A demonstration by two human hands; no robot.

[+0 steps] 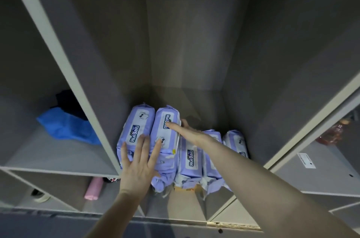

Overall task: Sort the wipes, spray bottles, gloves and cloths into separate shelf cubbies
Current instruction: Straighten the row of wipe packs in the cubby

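Several purple wipe packs stand side by side in the middle cubby (187,62) of a grey shelf. My left hand (139,165) lies flat with fingers spread on the fronts of the two left packs (134,126). My right hand (187,130) reaches in from the right, thumb on the second pack (165,120) and fingers behind it, between that pack and the third pack (190,157). Two more packs (234,142) stand further right.
The left cubby holds a blue cloth (68,126) with something dark behind it. A spray bottle with reddish liquid (333,132) lies in the right cubby. Below left are a pink roll (93,187) and a tape roll (40,194).
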